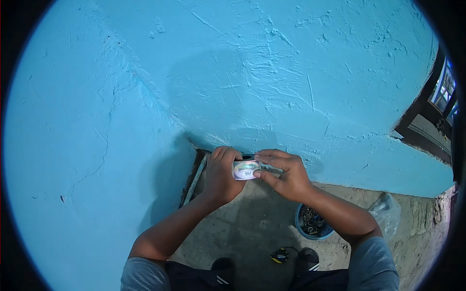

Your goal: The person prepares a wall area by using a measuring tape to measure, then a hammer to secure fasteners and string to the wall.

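In front of the corner of the blue wall, both my hands hold a small roll with a shiny white and greenish label and a dark round hollow at its top. My left hand wraps its left side, with the fingers partly hidden behind it. At the right side, my right hand pinches the roll, thumb against the label and fingers along the top edge. The printing on the label is too small to read.
Below my right forearm stands a blue bucket of small metal bits. A yellow-and-black tape measure lies on the concrete floor near my shoes. A clear plastic bag sits farther right. A dark-framed window is at the right edge.
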`<state>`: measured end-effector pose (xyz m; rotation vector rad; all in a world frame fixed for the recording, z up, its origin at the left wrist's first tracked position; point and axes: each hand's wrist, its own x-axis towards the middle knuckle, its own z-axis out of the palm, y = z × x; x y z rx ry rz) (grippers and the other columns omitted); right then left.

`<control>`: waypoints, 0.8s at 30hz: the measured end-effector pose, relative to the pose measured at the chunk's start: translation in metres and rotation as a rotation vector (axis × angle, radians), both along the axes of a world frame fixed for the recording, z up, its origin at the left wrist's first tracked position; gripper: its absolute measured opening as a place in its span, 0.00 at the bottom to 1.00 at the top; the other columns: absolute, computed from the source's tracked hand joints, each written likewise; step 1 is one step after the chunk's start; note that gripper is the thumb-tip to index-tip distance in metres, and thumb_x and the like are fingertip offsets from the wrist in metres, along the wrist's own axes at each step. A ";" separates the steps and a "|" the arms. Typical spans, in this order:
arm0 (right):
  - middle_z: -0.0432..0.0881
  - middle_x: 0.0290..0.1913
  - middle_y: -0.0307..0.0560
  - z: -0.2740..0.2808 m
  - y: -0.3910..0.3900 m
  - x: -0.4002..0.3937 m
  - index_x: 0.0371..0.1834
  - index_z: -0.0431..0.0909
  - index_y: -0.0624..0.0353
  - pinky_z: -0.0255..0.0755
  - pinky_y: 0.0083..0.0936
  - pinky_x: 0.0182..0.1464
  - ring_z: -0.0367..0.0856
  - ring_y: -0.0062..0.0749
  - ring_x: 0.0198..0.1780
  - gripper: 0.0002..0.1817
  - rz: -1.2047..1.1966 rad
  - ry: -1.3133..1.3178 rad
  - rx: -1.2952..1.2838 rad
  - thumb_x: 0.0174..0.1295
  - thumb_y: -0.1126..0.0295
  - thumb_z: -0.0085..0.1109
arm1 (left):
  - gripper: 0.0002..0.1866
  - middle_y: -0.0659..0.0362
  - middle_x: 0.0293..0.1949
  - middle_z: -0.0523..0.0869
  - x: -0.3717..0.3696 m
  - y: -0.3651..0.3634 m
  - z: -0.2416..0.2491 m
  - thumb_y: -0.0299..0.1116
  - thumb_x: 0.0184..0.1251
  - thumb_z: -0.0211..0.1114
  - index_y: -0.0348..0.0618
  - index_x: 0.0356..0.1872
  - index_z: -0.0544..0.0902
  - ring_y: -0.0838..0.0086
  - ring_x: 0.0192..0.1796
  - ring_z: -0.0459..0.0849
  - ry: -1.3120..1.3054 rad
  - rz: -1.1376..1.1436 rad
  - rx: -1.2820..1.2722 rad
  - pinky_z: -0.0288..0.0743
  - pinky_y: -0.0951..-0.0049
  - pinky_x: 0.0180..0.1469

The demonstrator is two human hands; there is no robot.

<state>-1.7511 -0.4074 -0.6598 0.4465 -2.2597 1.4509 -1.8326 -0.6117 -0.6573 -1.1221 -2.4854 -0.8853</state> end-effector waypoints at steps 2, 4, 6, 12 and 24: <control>0.87 0.56 0.56 -0.013 -0.002 0.002 0.56 0.87 0.64 0.84 0.32 0.54 0.90 0.42 0.55 0.17 0.002 0.065 0.017 0.64 0.73 0.74 | 0.24 0.55 0.43 0.83 0.004 -0.002 -0.001 0.32 0.49 0.81 0.43 0.46 0.79 0.56 0.56 0.79 -0.058 0.018 -0.040 0.67 0.56 0.58; 0.87 0.55 0.55 -0.015 -0.007 0.005 0.55 0.88 0.64 0.84 0.31 0.54 0.90 0.39 0.52 0.16 -0.020 0.027 -0.077 0.65 0.73 0.74 | 0.24 0.55 0.43 0.84 0.005 -0.004 -0.002 0.32 0.49 0.81 0.43 0.46 0.79 0.58 0.56 0.80 -0.046 -0.006 -0.047 0.66 0.56 0.59; 0.87 0.53 0.54 -0.007 -0.016 0.007 0.53 0.89 0.64 0.84 0.30 0.53 0.90 0.36 0.50 0.14 -0.071 -0.114 -0.286 0.66 0.73 0.74 | 0.25 0.55 0.44 0.84 0.006 -0.005 -0.002 0.32 0.49 0.82 0.43 0.47 0.78 0.59 0.56 0.80 -0.016 -0.017 -0.055 0.66 0.57 0.58; 0.86 0.51 0.53 -0.014 -0.010 0.005 0.50 0.90 0.63 0.84 0.28 0.51 0.89 0.32 0.48 0.10 -0.037 -0.150 -0.226 0.67 0.74 0.73 | 0.31 0.52 0.48 0.82 0.011 -0.008 -0.004 0.30 0.50 0.81 0.40 0.54 0.74 0.57 0.55 0.80 -0.055 -0.030 -0.019 0.69 0.56 0.58; 0.84 0.43 0.49 -0.026 0.022 0.010 0.43 0.80 0.64 0.75 0.37 0.51 0.83 0.36 0.47 0.04 -0.063 -0.254 -0.126 0.69 0.79 0.65 | 0.37 0.49 0.61 0.80 -0.002 -0.013 0.002 0.27 0.60 0.81 0.40 0.68 0.69 0.63 0.68 0.79 -0.466 -0.400 0.026 0.72 0.61 0.68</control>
